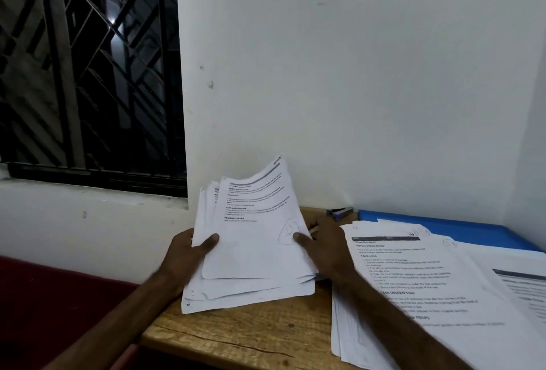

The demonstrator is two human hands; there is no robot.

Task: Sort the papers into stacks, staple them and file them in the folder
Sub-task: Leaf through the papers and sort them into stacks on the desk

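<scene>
Two hands on one bundle of papers [251, 239], tilted up off the wooden table [236, 331], top edge leaning toward the white wall [369, 88]. Left hand [186, 254] grips the bundle's left edge, thumb on the front sheet, fingers behind & out of sight. Right hand [325, 248] at the right edge, thumb pressed on the front page just beside a pen-circled number; whether its other fingers curl behind the sheets, can't tell. Bundle's lower edges fanned & uneven, bottom corner touching the table. To the right, a 2nd pile of printed sheets [413, 295] lies flat, partly under the right forearm, w/ more sheets [520, 284] overlapping it farther right. Blue folder [461, 229] flat behind that pile, against the wall. Stapler [340, 212] near the wall, just left of the folder. Barred window [88, 68] at upper left.
</scene>
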